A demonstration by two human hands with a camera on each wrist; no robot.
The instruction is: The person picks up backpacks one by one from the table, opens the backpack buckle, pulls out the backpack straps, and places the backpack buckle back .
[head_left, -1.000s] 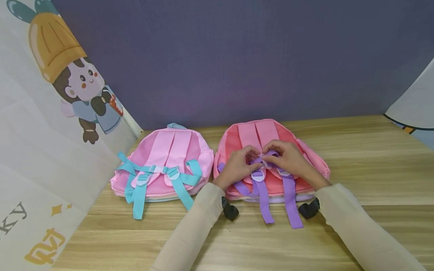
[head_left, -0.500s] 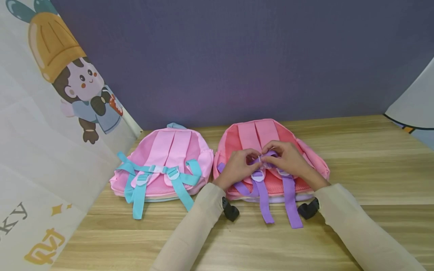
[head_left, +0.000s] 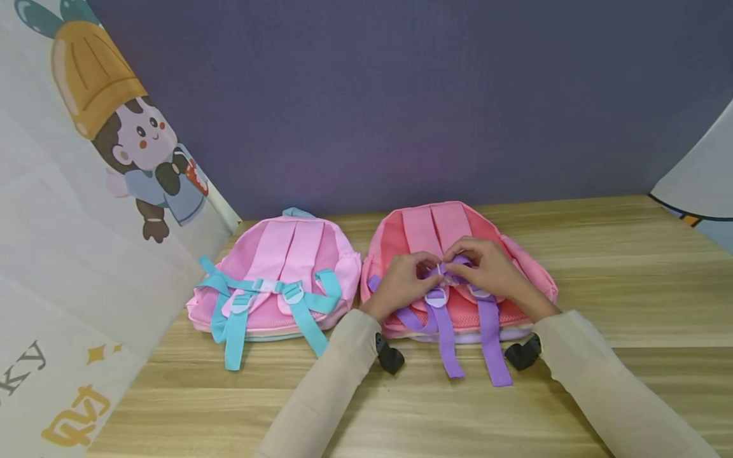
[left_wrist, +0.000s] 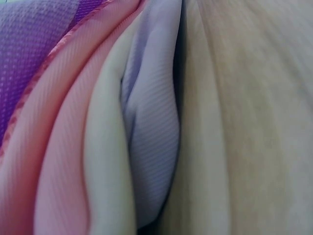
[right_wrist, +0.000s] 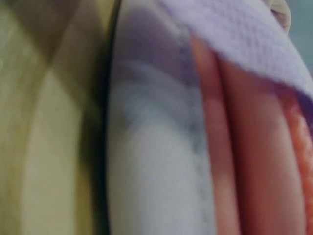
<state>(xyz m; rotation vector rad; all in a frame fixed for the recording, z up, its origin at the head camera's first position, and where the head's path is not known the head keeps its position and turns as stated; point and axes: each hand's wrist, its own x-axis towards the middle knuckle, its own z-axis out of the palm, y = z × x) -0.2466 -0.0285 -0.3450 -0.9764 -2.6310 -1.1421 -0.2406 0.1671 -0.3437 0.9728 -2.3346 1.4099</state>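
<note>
Right of and below the frame's centre, the coral backpack's purple strap is pinched by the left hand and right hand.

Matt, finely ribbed cloth coral backpack, textured woven purple straps, matt cloth pink backpack, woven teal straps, smooth plastic buckle, smooth wood-grain tabletop, matt dark panel along its far edge

We held left hand and right hand close together, fingers curled in pinch; left arm and right arm reached forward, sleeved, converging.
</note>
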